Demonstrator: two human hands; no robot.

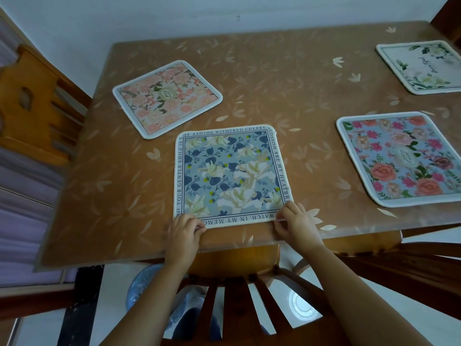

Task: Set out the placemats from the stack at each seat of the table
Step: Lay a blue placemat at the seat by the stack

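At the near edge of the table (pixel 249 71), my left hand (pixel 183 233) and right hand (pixel 294 221) each pinch a near corner of the blue placemat (pixel 232 176). Holding both corners lets me square it to the chair (pixel 237 260) here, I judge; three other placemats already lie apart at their seats.

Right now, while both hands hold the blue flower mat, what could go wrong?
1. The left hand and right hand pinch the near corners of the blue placemat, close to the near edge of the table. Pulled further, it might hang over and slide off.
2. Its far left corner lies near the pink placemat. Pushed forward, it could bump that one askew.
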